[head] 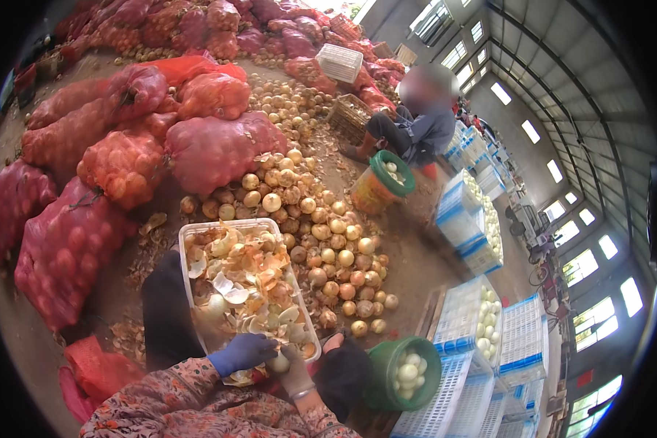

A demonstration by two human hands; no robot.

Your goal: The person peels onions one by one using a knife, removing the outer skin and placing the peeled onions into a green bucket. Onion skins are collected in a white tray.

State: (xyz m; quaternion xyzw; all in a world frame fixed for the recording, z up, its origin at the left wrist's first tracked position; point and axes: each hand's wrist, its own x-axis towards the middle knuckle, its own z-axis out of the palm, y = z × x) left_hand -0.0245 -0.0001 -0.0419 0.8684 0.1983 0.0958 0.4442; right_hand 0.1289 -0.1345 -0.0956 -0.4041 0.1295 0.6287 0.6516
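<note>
My left hand [243,353], in a blue glove, reaches over the near edge of a white plastic crate [308,323] filled with onion skins [252,274]. My right hand [295,372], in a pale glove with a bracelet at the wrist, is closed around a pale onion [278,362] at the crate's near corner. The left fingertips are at the top of this onion; whether they grip it or hold anything else, I cannot tell. The crate lies between my knees. A green bucket [373,378] with peeled onions [409,373] stands to the right.
Unpeeled onions [328,254] lie heaped beyond the crate. Red mesh sacks of onions [76,246] fill the left. Blue and white crates [454,383] are stacked at right, some with peeled onions. A seated person [424,128] sits farther off beside an orange bucket with a green rim [375,189].
</note>
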